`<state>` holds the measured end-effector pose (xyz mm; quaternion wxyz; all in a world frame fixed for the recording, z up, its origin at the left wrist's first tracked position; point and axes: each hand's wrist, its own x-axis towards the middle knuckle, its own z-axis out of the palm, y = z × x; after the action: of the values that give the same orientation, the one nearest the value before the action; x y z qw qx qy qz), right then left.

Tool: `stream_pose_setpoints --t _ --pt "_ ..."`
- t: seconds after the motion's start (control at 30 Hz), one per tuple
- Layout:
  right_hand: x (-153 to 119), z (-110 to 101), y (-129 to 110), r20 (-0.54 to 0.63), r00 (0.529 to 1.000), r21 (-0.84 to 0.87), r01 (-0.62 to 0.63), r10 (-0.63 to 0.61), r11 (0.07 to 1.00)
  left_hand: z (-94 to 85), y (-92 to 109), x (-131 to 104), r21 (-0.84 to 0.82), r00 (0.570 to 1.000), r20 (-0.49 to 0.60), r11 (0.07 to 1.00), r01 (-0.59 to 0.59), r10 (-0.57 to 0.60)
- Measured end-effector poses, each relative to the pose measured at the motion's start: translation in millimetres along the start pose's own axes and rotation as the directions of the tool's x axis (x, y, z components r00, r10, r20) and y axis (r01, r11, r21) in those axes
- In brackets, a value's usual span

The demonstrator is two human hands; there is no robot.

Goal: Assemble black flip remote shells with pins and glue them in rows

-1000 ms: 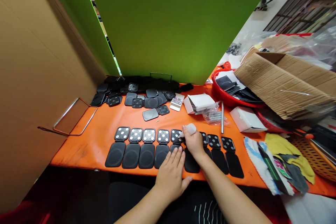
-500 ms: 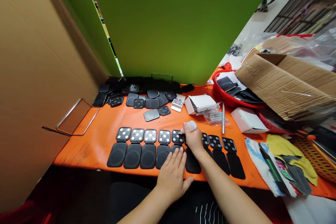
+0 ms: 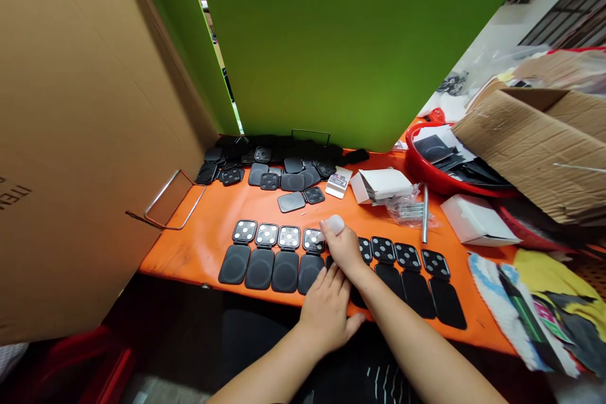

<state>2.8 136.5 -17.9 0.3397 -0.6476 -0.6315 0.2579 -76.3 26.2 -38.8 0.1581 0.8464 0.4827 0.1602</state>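
Along the front of the orange table (image 3: 199, 246) lies a row of black hinged pieces, each with a square flap above a rounded rectangular pad (image 3: 285, 273). The square flaps (image 3: 245, 231) carry pale round dots. My right hand (image 3: 344, 252) is closed around a small white squeeze bottle (image 3: 336, 223). Its narrow tip points down-left at the fourth flap (image 3: 312, 240) from the left. My left hand (image 3: 326, 309) lies flat and open, fingers extended over a pad near the table's front edge. Both hands hide parts of the middle pieces.
More black pieces (image 3: 291, 182) are heaped at the back. Right of them sit a white box (image 3: 386, 183), a metal rod (image 3: 425, 214) and a red basin (image 3: 426, 170). Cloths (image 3: 502, 303) lie at right; a wire stand (image 3: 175, 202) and cardboard wall (image 3: 95, 139) are left.
The view has swung left, so the scene sits further right. My right hand has shifted the bottle's tip from the fifth flap to the fourth. My left hand stays flat.
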Motion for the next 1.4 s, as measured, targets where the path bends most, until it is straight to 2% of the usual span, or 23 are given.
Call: stream_pose_setpoints --t 0.1,0.23,0.53,0.7,0.8,0.9,1.0,1.17,1.23,1.4 --pt "2 -3 -1 -0.008 1.0 -0.014 -0.006 0.006 1.0 1.9 0 0 0.008 1.0 -0.012 1.0 0.001 -0.001" --pt "8 -2 -6 -0.006 0.997 0.069 -0.072 0.073 0.995 3.7 -2 -1 0.013 1.0 -0.007 1.0 -0.004 0.004" --pt "16 4 -8 0.007 0.998 0.073 -0.061 0.06 0.995 0.6 0 0 -0.032 1.0 -0.011 0.999 0.001 -0.001" --pt "20 7 -13 0.059 0.991 0.246 -0.132 0.121 0.96 -23.5 -5 -4 -0.12 0.999 -0.032 0.993 0.006 -0.01" --pt "17 17 -25 0.106 0.993 0.3 -0.089 0.059 0.95 -41.1 -22 -9 -0.136 0.994 -0.103 0.99 0.033 -0.047" --pt "12 29 -36 0.128 0.992 0.269 -0.014 -0.021 0.963 -48.2 -41 -15 -0.142 0.978 -0.18 0.987 0.075 -0.101" --pt "7 39 -40 0.114 0.992 0.181 0.034 -0.055 0.983 -45.4 -53 -17 -0.172 0.97 -0.21 0.981 0.088 -0.124" --pt "7 42 -38 0.072 0.994 0.036 0.083 -0.086 0.996 -39.1 -55 -16 -0.192 0.954 -0.262 0.976 0.098 -0.148" --pt "9 42 -38 0.065 0.995 0.042 0.071 -0.074 0.997 -38.0 -54 -15 -0.192 0.949 -0.279 0.977 0.096 -0.148" --pt "18 46 -46 0.115 0.993 0.183 -0.023 0.002 0.983 -35.9 -56 -15 -0.188 0.939 -0.308 0.977 0.1 -0.155"
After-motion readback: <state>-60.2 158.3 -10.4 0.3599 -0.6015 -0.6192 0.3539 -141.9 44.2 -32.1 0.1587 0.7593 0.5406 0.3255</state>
